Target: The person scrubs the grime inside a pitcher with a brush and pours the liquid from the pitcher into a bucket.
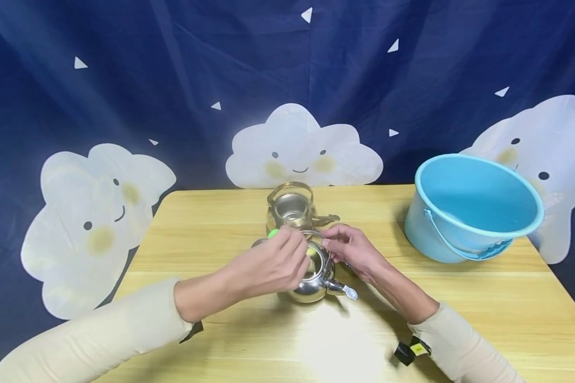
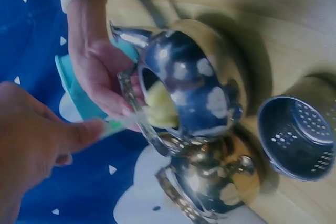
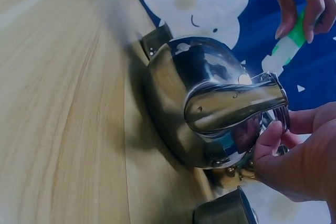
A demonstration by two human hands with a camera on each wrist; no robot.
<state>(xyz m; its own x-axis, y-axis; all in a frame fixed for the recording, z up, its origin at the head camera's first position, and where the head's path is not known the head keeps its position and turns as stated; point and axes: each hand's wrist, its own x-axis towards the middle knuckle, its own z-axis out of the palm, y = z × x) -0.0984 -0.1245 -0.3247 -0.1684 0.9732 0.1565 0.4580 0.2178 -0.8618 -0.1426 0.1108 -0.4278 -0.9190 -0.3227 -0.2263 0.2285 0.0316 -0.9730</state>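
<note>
A shiny silver teapot [image 1: 311, 291] stands on the wooden table, its opening uncovered and its spout to the right. My left hand [image 1: 273, 261] pinches the green and white handle [image 3: 295, 35] of a sponge brush. The brush's pale yellow sponge head [image 2: 161, 106] sits in the teapot's mouth, as the left wrist view shows. My right hand [image 1: 353, 249] grips the teapot's raised handle [image 3: 281, 100] between thumb and fingers. Just behind stands a gold-toned teapot [image 1: 292, 217], uncovered, its handle upright. A perforated metal strainer [image 2: 299, 140] rests beside the teapots, mostly hidden behind my left hand in the head view.
A large light-blue bucket [image 1: 479, 197], its handle hanging down in front, stands at the table's right rear. Behind the table [image 1: 211, 207] hangs a dark blue curtain [image 1: 191, 64] with smiling clouds and white triangles.
</note>
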